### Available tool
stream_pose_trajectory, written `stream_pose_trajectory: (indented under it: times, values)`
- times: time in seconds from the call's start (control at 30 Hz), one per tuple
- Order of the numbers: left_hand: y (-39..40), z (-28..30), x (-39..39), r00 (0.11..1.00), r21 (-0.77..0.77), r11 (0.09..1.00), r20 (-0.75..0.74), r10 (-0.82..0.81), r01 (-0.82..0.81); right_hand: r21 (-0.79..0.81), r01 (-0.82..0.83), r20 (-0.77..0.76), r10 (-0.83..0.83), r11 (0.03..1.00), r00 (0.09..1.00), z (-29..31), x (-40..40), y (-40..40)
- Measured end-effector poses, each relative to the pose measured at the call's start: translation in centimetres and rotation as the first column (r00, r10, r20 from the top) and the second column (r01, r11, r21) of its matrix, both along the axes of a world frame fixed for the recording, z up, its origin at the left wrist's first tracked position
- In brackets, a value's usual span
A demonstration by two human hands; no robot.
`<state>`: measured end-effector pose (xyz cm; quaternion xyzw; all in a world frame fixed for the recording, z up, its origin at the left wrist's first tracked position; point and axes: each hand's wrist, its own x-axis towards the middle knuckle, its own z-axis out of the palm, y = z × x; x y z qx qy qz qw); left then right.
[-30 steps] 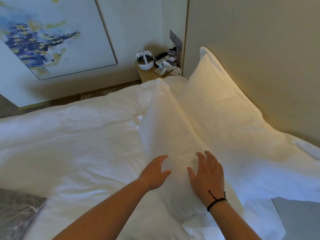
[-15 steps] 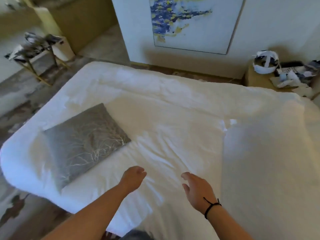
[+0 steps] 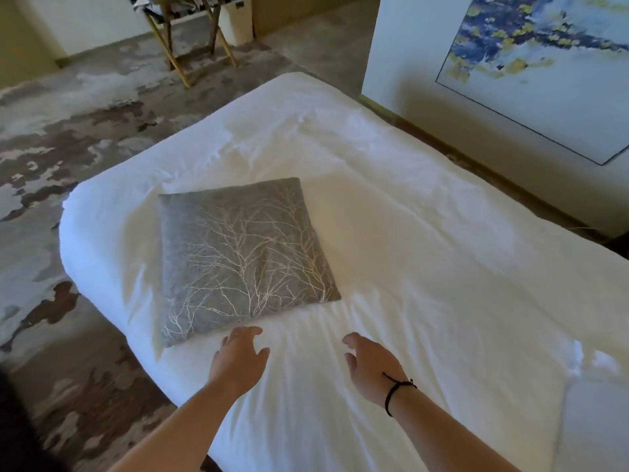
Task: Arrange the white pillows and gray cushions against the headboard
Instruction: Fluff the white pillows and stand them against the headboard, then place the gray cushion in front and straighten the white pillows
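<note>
painting [image 3: 541, 59]: cut by top/right edges | folding stand [image 3: 190, 25]: top cut off | white pillow [image 3: 592, 427]: mostly out of frame

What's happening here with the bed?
A person is making up a bed. Both bare hands are reaching out over the white duvet toward a gray cushion lying flat on it. The left hand is open and almost at the cushion's near edge; the right hand is open too, holding nothing.

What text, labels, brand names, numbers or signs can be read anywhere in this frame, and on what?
None can be read.
Gray cushion: a pale branch pattern only, no lettering.
Wall painting: blue and yellow blotches, no visible signature.
White bin by the folding stand: a small dark mark, too small to read.
</note>
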<state>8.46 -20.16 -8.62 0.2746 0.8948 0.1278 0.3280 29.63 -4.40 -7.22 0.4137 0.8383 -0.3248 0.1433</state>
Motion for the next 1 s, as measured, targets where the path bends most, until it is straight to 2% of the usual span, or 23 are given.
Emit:
stream_pose_trajectory:
  times: [0.23,0.37,0.5,0.67,0.83,1.0]
  values:
    - [4.6,-6.7,-6.3,0.943,-0.039,0.977,-0.257,-0.211,0.207,-0.029,0.024,0.137,-0.02,0.999,0.99,-5.9,-7.3,5.7]
    - [7.2,-11.6,-10.6,0.866,-0.124,0.946,-0.38,-0.325,0.3,-0.054,0.095,0.08,-0.091,0.994,0.993,-9.2,-12.3,9.3]
    - [7.6,-16.0,-11.7,0.818,-0.145,0.93,-0.444,-0.366,0.338,-0.109,0.262,0.012,-0.262,0.959,0.965,-12.6,-16.7,11.8]
    - [7.0,-18.1,-12.3,0.841,-0.069,0.93,-0.405,-0.357,0.361,-0.281,0.479,0.04,-0.489,0.831,0.871,-16.4,-19.5,12.6]
    - [7.0,-17.6,-13.3,0.88,-0.037,0.927,-0.302,-0.367,0.374,-0.354,0.596,0.024,-0.631,0.72,0.776,-16.9,-20.3,12.8]
    - [6.2,-15.7,-13.3,0.87,-0.101,0.913,-0.276,-0.408,0.396,-0.254,0.589,-0.014,-0.611,0.768,0.791,-14.3,-20.9,11.5]
